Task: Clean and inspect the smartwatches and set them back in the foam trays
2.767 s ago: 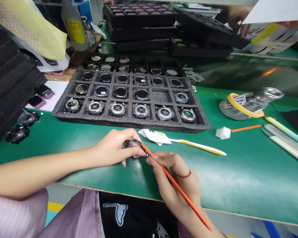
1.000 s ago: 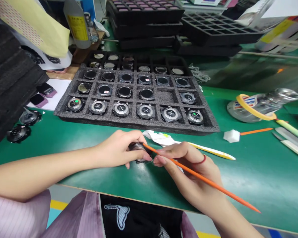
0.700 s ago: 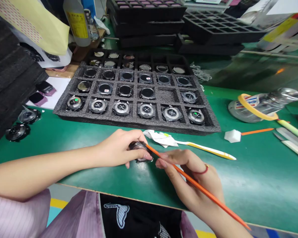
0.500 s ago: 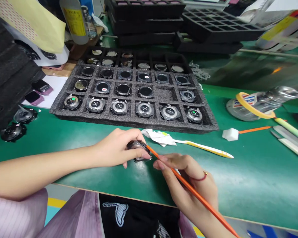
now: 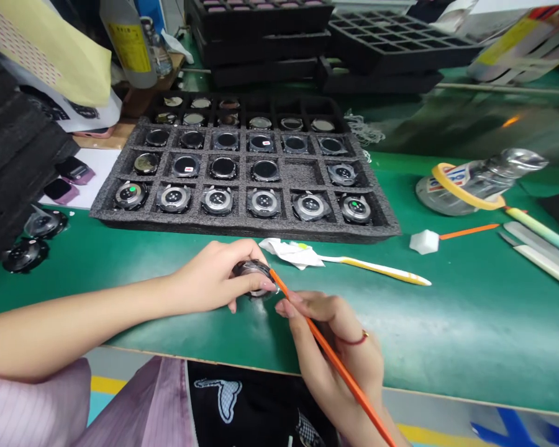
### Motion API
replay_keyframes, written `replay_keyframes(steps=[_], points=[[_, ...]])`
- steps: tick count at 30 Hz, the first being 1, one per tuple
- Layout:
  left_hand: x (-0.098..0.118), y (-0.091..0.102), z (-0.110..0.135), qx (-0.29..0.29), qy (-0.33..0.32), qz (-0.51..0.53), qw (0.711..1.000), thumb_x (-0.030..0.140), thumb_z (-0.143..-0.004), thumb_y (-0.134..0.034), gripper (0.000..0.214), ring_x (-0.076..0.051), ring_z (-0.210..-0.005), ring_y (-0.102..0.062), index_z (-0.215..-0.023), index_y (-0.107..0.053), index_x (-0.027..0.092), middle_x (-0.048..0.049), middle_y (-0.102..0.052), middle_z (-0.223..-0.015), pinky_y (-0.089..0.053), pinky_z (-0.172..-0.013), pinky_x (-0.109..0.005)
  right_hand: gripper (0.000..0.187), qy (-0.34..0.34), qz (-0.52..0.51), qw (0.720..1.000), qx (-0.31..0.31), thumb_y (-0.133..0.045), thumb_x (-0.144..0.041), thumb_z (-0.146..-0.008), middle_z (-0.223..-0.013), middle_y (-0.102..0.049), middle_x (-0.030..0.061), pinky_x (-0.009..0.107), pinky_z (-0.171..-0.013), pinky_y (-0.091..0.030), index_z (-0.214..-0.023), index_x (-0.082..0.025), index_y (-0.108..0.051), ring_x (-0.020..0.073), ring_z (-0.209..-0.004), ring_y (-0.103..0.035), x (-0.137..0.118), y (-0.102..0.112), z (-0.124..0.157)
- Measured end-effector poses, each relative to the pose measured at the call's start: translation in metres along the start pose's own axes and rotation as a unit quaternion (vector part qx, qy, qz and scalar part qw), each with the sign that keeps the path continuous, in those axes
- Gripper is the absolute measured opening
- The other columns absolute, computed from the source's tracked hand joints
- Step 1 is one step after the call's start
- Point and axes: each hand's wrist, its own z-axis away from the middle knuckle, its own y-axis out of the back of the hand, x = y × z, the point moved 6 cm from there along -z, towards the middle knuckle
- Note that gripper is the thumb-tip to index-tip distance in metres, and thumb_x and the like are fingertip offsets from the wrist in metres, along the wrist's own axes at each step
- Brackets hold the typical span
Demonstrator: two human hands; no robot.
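Observation:
My left hand (image 5: 228,276) is closed around a round dark watch case (image 5: 255,270), gripping it by its sides just above the green table (image 5: 177,326). Pinched between thumb and fingers of my right hand (image 5: 330,335) is a long thin orange stick (image 5: 340,370). Its tip meets the right edge of the watch case; whether it presses in or only rests there I cannot tell. Behind my hands lies a crumpled white tissue (image 5: 294,253), against the head of a yellow and white toothbrush (image 5: 384,271).
A black foam tray (image 5: 246,228) of round watch cases spans the table behind my hands. To the right are a glass bottle (image 5: 466,186) with a yellow band, a white-tipped orange stick (image 5: 425,242) and tweezers (image 5: 547,264). Foam stacks (image 5: 18,149) stand left.
The view has shifted slightly. My right hand and the orange stick have moved a little left and turned a bit; the stick's tip stays at the watch case's edge. My left hand keeps its hold.

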Motion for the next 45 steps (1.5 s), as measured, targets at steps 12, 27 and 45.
replay_keyframes(steps=[12,27,45], points=[[0.001,0.000,0.000,-0.002,-0.009,-0.008,1.000,0.034,-0.089,-0.067,0.018,-0.008,-0.050,-0.062,-0.092,-0.058,0.018,0.0024,-0.069,-0.077,-0.052,-0.039,-0.016,0.019,0.005,0.007,0.999,0.042,-0.060,-0.005,-0.091,-0.081,-0.072,0.0014,0.020,-0.061,-0.057,-0.089,-0.024,-0.058,0.0130,-0.071,-0.072,-0.003,-0.003,0.009],[-0.001,-0.005,0.010,-0.009,-0.034,0.043,0.998,0.029,-0.092,-0.064,0.021,-0.015,-0.079,-0.072,-0.109,-0.059,0.018,-0.0043,-0.064,-0.103,-0.063,-0.063,-0.027,0.012,-0.036,-0.045,0.998,0.022,-0.064,-0.015,-0.094,-0.086,-0.074,-0.0005,0.018,-0.072,-0.060,-0.095,-0.025,-0.059,0.0118,-0.081,-0.076,0.013,0.007,0.017],[0.009,0.001,0.002,-0.059,-0.065,-0.066,0.994,0.020,-0.090,-0.068,0.024,-0.014,-0.076,-0.072,-0.113,-0.062,0.016,-0.0033,-0.077,-0.091,-0.056,-0.066,-0.023,0.015,-0.035,-0.063,0.997,0.014,-0.060,-0.010,-0.094,-0.086,-0.072,-0.0019,0.016,-0.066,-0.056,-0.094,-0.024,-0.058,0.0087,-0.074,-0.073,0.008,0.000,0.008]])
